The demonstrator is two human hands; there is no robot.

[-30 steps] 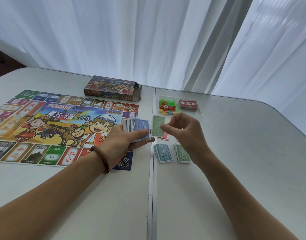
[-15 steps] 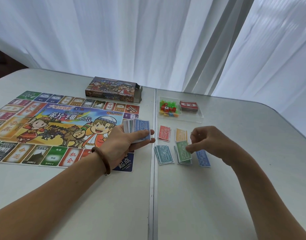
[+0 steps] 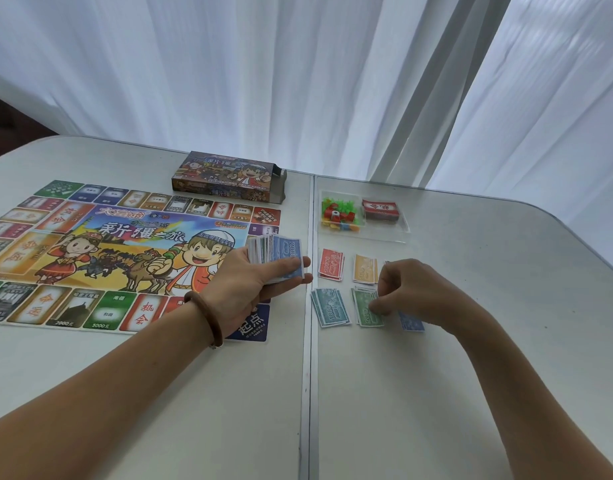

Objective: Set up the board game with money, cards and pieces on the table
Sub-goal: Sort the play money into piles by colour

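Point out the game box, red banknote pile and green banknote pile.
game box (image 3: 225, 173), head view, top face.
red banknote pile (image 3: 331, 265), head view, top note's centre.
green banknote pile (image 3: 365, 310), head view, uncovered left part.

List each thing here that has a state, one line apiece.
Colourful paper game board, unfolded flat on the table.
Printed cardboard game box, lying flat, right end open.
Clear plastic tray, holding small pieces and a red card deck.
Fanned stack of paper banknotes, gripped by the left hand.
Green 500 banknote pile, top note pinched by the right hand.
Red banknote pile, lying sorted, untouched.
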